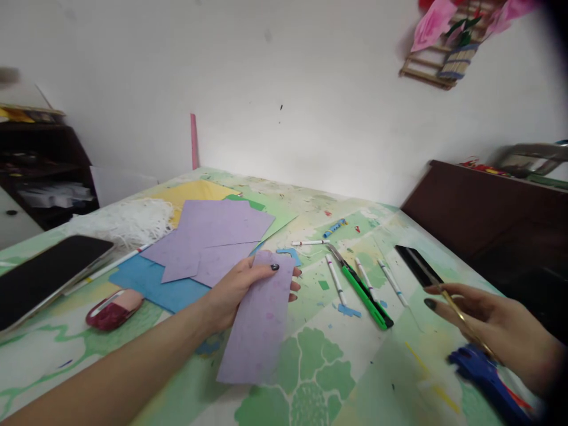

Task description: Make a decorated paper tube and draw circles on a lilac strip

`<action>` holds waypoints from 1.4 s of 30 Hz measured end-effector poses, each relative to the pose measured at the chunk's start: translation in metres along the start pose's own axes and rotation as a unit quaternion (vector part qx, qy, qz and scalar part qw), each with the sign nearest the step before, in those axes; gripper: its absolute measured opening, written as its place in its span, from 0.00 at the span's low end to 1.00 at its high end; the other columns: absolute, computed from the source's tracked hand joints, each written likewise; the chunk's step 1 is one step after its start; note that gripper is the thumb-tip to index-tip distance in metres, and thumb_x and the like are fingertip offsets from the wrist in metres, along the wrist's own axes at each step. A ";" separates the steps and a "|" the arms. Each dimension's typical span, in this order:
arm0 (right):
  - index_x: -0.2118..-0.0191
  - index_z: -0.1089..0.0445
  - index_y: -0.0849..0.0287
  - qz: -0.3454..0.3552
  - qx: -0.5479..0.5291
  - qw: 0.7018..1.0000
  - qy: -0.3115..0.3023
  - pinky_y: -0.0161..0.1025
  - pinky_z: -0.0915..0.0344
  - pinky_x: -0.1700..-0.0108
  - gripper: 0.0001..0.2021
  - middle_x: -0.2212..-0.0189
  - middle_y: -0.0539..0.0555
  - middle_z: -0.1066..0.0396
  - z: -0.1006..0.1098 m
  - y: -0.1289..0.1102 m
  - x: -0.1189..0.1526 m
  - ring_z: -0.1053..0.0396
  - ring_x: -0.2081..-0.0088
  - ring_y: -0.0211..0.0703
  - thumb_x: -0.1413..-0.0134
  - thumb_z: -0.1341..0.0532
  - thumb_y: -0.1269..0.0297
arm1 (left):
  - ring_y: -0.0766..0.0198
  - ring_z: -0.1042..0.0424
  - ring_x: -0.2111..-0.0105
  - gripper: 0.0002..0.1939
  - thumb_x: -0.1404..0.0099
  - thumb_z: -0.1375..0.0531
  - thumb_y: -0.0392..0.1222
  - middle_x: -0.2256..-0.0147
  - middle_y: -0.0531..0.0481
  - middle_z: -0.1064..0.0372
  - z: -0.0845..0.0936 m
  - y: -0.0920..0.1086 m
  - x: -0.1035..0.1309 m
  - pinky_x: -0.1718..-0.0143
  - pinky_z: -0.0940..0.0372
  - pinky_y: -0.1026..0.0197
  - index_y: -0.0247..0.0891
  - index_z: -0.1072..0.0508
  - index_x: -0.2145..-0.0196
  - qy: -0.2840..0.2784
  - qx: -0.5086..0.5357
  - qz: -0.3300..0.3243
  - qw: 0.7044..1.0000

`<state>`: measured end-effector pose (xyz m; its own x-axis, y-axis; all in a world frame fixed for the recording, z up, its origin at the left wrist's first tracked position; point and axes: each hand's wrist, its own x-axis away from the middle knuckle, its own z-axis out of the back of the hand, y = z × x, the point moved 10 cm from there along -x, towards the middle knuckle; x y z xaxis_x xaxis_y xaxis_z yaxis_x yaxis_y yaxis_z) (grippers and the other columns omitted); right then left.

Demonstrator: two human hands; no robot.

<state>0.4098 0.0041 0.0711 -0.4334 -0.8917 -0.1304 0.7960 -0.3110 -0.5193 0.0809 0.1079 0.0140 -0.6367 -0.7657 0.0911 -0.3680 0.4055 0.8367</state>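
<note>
In the middle of the view, my left hand pinches the top of a purple paper strip, thumb in front and fingertips behind. More purple paper sheets lie behind it on blue paper. At the right, my right hand is closed around thin gold-coloured scissors, slightly blurred, held over the table. Just below that hand lies a dark blue-handled tool. A green cutter knife lies between the hands among several white pens.
A pink correction-tape case and a black phone are at the left, near white shredded paper. Yellow paper lies further back. Another dark flat object is at the right. The wall borders the table's far edge.
</note>
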 end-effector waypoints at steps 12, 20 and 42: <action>0.76 0.36 0.58 0.132 -0.048 0.962 -0.236 0.33 0.53 0.79 0.08 0.83 0.46 0.44 -0.120 -0.120 0.019 0.47 0.80 0.34 0.53 0.40 0.61 | 0.54 0.25 0.69 0.17 0.41 0.40 0.47 0.67 0.39 0.25 0.022 -0.022 0.003 0.71 0.32 0.59 0.32 0.30 0.58 0.100 -0.036 0.090 0.990; 0.74 0.32 0.57 0.192 0.132 0.944 -0.232 0.33 0.51 0.76 0.07 0.80 0.49 0.34 -0.126 -0.096 0.023 0.42 0.77 0.38 0.60 0.45 0.75 | 0.67 0.35 0.81 0.08 0.48 0.38 0.44 0.81 0.57 0.37 0.036 -0.034 0.011 0.80 0.42 0.68 0.38 0.32 0.73 0.215 -0.125 0.083 0.965; 0.66 0.26 0.63 0.070 0.260 0.962 -0.052 0.39 0.44 0.66 0.13 0.68 0.62 0.27 -0.085 -0.031 -0.046 0.32 0.63 0.53 0.48 0.49 0.74 | 0.59 0.34 0.65 0.11 0.34 0.51 0.45 0.61 0.47 0.39 -0.006 -0.008 0.014 0.62 0.38 0.56 0.40 0.32 0.60 0.134 -0.641 -0.210 0.726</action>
<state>0.3690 0.0824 0.0212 -0.2843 -0.9562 -0.0693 0.9587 -0.2845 -0.0074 0.0788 0.0907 0.0120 -0.4327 -0.8265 -0.3600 0.5503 -0.5584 0.6208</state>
